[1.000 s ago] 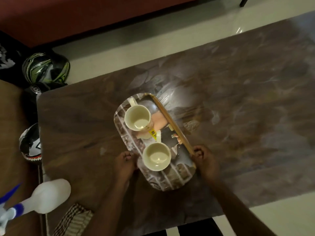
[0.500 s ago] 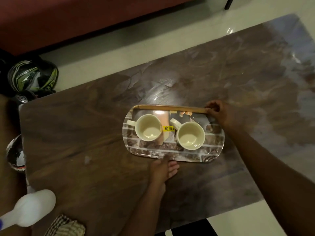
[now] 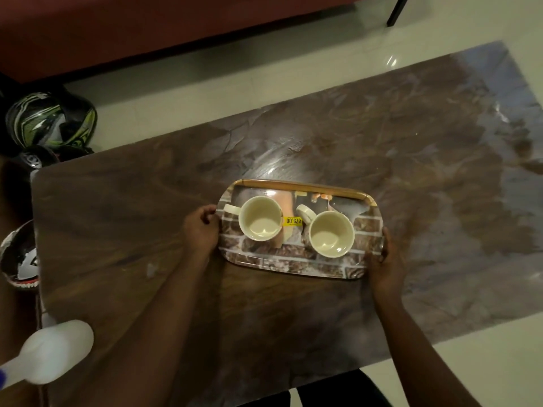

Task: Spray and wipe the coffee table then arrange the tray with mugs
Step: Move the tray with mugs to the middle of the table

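Note:
A patterned rectangular tray point(image 3: 296, 264) lies lengthwise in the middle of the dark glossy coffee table point(image 3: 426, 160). Two empty cream mugs stand on it: the left mug point(image 3: 260, 222) and the right mug point(image 3: 331, 234), both upright with handles pointing left. A yellow price sticker point(image 3: 293, 221) sits between them. My left hand point(image 3: 201, 229) curls its fingers on the tray's left end. At the tray's right end, my right hand point(image 3: 388, 259) grips the edge.
A white spray bottle point(image 3: 48, 352) lies at the table's near left corner. Helmets sit on the floor to the left: a green and black helmet point(image 3: 51, 120) and a white one point(image 3: 20, 255). A red sofa point(image 3: 147, 27) runs along the back.
The tray has been turned from diagonal to lengthwise. My left hand moved from the tray's near edge to its left end; my right hand moved from the far right corner to the right end.

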